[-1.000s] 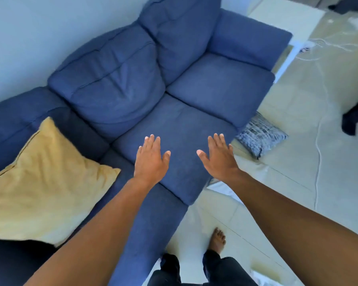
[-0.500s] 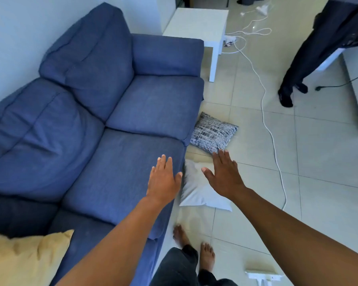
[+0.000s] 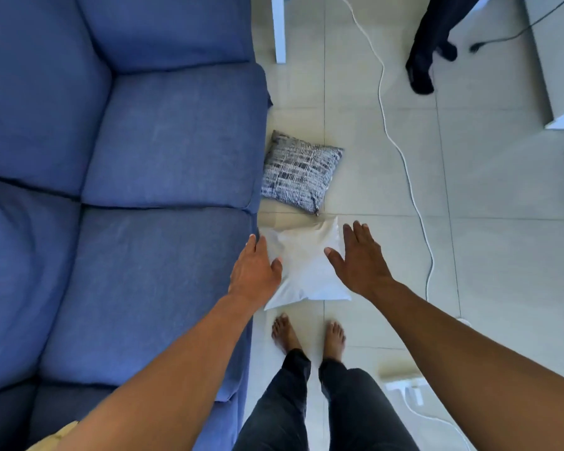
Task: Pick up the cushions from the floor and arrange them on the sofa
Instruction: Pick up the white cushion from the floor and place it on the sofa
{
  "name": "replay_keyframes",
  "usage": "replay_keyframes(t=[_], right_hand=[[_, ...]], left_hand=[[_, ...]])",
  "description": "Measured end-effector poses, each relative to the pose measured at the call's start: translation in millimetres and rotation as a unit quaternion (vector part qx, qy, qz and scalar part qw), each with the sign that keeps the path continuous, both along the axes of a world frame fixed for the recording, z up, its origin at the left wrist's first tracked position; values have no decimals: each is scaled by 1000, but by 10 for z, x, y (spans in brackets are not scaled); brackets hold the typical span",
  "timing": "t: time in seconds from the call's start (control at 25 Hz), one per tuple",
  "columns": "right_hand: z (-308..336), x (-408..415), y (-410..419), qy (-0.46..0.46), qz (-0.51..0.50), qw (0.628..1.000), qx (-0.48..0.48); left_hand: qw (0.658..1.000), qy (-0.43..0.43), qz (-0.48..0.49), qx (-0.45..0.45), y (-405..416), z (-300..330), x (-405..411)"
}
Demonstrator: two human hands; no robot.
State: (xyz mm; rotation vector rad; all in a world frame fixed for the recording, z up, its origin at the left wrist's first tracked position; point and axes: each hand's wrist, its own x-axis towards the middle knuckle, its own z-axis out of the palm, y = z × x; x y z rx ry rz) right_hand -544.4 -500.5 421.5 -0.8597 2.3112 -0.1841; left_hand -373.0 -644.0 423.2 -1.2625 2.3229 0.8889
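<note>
Head view: both arms reach forward and down, palms down.
Left hand (image 3: 254, 275): fingers spread wide, holding nothing, over the left edge of the white cushion (image 3: 303, 265).
Right hand (image 3: 360, 262): likewise wide and empty, over the cushion's right edge (contact cannot be told).
White cushion: flat on the floor (image 3: 502, 255) between the hands, just beside the sofa (image 3: 163, 222).
Patterned cushion (image 3: 298, 175): on the floor just beyond the white one, against the sofa's front.
Feet (image 3: 306, 335): bare, just short of the white cushion.
Cable (image 3: 401, 151): white, winding over the tiles right of the hands.
Yellow cushion (image 3: 54, 439): a corner only, at the bottom edge left of the left arm.
</note>
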Motion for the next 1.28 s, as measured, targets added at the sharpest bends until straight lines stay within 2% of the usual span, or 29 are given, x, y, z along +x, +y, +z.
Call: replay_keyframes(t=[0.28, 0.4, 0.56, 0.8, 0.88, 0.96, 1.04, 1.08, 1.12, 1.16, 1.28], right_hand=[[-1710, -457, -290, -43, -19, 998, 33], [-2699, -592, -334, -57, -19, 997, 50], [-3887, -690, -357, -82, -13, 995, 53], [-5232, -864, -333, -57, -10, 997, 41], [-5522, -959, -351, -59, -71, 995, 25], [-5683, -1058, -385, -95, -215, 972, 8], [-5733, -1110, -415, -184, -391, 902, 16], [-5685, -1126, -415, -234, -445, 864, 19], [-5645, -1135, -386, -264, -467, 843, 22], [-5558, -1141, -355, -275, -466, 841, 17], [-5051, -1190, -289, -256, -448, 856, -26]], left_hand=[[996, -55, 52, 47, -297, -1651, -506], [991, -75, 87, 65, -317, -2623, -650], [979, -92, 167, 77, -325, -3860, -756], [940, -111, 307, 97, -506, -5167, -740], [923, -84, 363, 93, -616, -5474, -693], [893, -38, 433, 116, -731, -5693, -639], [842, 8, 505, 187, -787, -5802, -589], [823, 18, 517, 235, -780, -5784, -569], [814, 21, 516, 265, -752, -5712, -574], [816, 22, 509, 274, -717, -5595, -596], [834, 67, 487, 252, -617, -5105, -725]])
